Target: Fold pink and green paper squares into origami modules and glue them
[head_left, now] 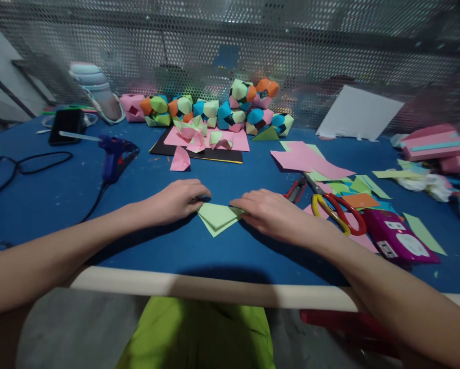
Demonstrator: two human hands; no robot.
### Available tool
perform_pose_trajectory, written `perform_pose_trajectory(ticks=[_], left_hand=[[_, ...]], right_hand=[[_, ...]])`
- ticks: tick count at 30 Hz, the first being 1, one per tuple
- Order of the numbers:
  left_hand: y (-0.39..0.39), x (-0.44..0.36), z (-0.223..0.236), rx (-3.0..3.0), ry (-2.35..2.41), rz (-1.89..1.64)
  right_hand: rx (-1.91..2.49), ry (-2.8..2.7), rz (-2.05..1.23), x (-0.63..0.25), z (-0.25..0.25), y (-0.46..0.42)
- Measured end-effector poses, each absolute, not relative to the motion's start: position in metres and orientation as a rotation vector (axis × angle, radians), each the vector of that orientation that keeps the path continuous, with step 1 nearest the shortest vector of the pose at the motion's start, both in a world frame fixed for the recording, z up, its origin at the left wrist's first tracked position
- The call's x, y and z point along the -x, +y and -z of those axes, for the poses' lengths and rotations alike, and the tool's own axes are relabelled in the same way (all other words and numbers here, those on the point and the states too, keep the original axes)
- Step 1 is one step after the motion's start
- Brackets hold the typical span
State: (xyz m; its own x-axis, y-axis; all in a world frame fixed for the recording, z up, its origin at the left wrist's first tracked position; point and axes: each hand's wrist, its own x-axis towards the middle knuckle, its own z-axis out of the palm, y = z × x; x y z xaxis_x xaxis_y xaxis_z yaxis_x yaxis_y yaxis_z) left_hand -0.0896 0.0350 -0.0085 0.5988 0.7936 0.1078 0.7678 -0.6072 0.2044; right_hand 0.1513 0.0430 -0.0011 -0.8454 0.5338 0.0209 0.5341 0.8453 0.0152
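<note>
A folded piece of light green paper (219, 217) lies near the front of the blue table, its point toward me and its layers slightly apart. My left hand (181, 200) pinches the paper's left corner. At the right corner, my right hand (262, 207) grips it too, fingers closed together. Beyond my hands sits a small folded pink paper piece (180, 159). Further back, more pink and green folded pieces (193, 134) rest on pink sheets over a black board (158, 147).
A blue glue gun (113, 159) with its cord is at left, near a phone (66, 126) and bottle (98, 92). Folded paper balls (181, 108) line the back. To the right are scissors (339, 210), pliers (297, 189), paper scraps (360, 200) and a purple power strip (399, 238).
</note>
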Motion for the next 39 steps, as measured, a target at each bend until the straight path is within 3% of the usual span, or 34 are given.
perform_pose_trajectory(ticks=[14, 25, 39], left_hand=[[0.041, 0.099, 0.001, -2.57, 1.174, -0.211], [0.051, 0.109, 0.003, -2.585, 1.27, -0.122], [0.036, 0.097, 0.012, -2.727, 1.248, -0.261]], right_hand=[[0.384, -2.96, 0.108, -0.137, 0.022, 0.036], [0.339, -2.985, 0.174, -0.137, 0.025, 0.034], [0.36, -3.023, 0.091, -0.138, 0.02, 0.033]])
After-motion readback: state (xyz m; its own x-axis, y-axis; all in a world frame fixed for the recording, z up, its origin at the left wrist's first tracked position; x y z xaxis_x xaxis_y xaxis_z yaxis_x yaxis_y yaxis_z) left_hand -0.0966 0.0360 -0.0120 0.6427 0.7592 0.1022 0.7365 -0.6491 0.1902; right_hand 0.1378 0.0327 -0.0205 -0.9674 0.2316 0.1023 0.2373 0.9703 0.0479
